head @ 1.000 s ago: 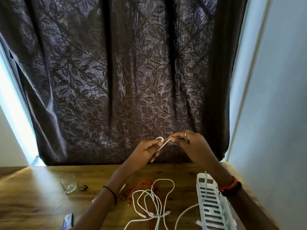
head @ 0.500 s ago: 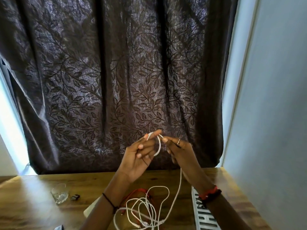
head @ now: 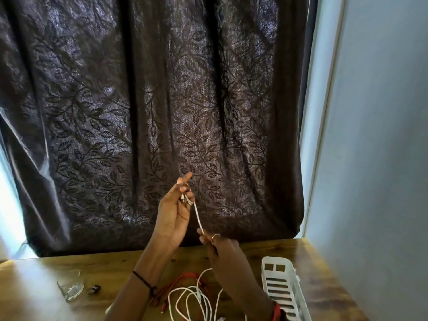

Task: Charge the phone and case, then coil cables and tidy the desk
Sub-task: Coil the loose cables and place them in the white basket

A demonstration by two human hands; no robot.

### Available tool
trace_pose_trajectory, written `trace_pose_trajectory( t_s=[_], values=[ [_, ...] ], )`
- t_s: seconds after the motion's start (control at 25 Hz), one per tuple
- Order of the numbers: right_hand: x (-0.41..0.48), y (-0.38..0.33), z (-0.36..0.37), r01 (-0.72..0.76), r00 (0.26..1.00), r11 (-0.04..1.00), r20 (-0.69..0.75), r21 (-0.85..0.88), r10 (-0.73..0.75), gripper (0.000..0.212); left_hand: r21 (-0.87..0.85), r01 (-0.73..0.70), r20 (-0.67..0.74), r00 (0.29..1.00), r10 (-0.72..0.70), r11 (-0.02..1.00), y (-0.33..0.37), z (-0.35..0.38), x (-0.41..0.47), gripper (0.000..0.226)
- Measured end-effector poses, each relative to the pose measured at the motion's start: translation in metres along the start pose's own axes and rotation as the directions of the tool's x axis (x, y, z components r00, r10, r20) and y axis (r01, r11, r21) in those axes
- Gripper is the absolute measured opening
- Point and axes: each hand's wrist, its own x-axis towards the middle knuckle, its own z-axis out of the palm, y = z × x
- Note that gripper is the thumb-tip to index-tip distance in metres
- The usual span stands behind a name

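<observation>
Cable (head: pixel 198 216) now drawn taut: left hand (head: pixel 172 212) pinches its looped end; right hand (head: pixel 216 245), dropped lower, grips it; coiling under way.

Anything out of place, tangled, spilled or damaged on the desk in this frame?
Nothing spilled or visibly damaged. The untidy spot is the loose white cable heaped over a red cable on the desk. The left hand and right hand hold a stretch of white cable between them. The glass stands upright.
</observation>
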Motion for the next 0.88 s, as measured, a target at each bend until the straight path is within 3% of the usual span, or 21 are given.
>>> trace_pose_trajectory(
  t_s=[0.08, 0.2, 0.24, 0.32, 0.4, 0.48, 0.6, 0.68, 0.8, 0.88],
  values=[
    [-0.007, -0.005, -0.004, 0.018, 1.0, 0.997, -0.002, -0.077, -0.018, 0.036, 0.266, -0.097, -0.016, 0.994, 0.105, 0.959, -0.001, 0.008, -0.003, 0.022],
    [-0.012, -0.013, -0.009, 0.045, 0.999, 0.99, 0.008, -0.136, -0.045, 0.036, 0.552, -0.183, 0.055, 0.982, 0.183, 0.813, -0.002, 0.016, -0.005, 0.026],
    [-0.013, -0.017, -0.012, 0.046, 0.999, 0.988, 0.014, -0.146, -0.045, 0.035, 0.675, -0.227, 0.102, 0.971, 0.216, 0.702, -0.004, 0.017, -0.006, 0.027],
    [-0.014, -0.02, -0.018, 0.052, 0.999, 0.979, 0.02, -0.198, -0.049, 0.03, 0.865, -0.356, 0.273, 0.925, 0.263, 0.354, -0.007, 0.014, -0.006, 0.029],
    [-0.014, -0.021, -0.025, 0.055, 0.998, 0.959, 0.014, -0.279, -0.053, 0.027, 0.915, -0.403, 0.393, 0.897, 0.2, 0.006, -0.007, 0.012, -0.011, 0.026],
    [-0.012, -0.019, -0.032, 0.06, 0.998, 0.945, 0.004, -0.322, -0.062, 0.026, 0.909, -0.381, 0.403, 0.907, 0.123, -0.171, -0.004, 0.01, -0.014, 0.024],
    [-0.006, -0.013, -0.047, 0.081, 0.995, 0.922, -0.03, -0.379, -0.1, 0.026, 0.877, -0.379, 0.406, 0.913, 0.034, -0.295, 0.002, 0.007, -0.017, 0.024],
    [-0.001, -0.008, -0.06, 0.093, 0.991, 0.913, -0.049, -0.396, -0.122, 0.028, 0.881, -0.403, 0.409, 0.912, -0.028, -0.248, 0.003, 0.0, -0.02, 0.024],
    [0.004, -0.002, -0.074, 0.171, 0.973, 0.905, -0.078, -0.39, -0.217, 0.028, 0.926, -0.376, 0.377, 0.911, -0.169, 0.041, 0.004, -0.012, -0.02, 0.031],
    [0.012, 0.007, -0.076, 0.255, 0.958, 0.904, -0.04, -0.344, -0.285, 0.03, 0.918, -0.235, 0.329, 0.901, -0.281, 0.32, 0.009, -0.013, -0.024, 0.037]
  ],
)
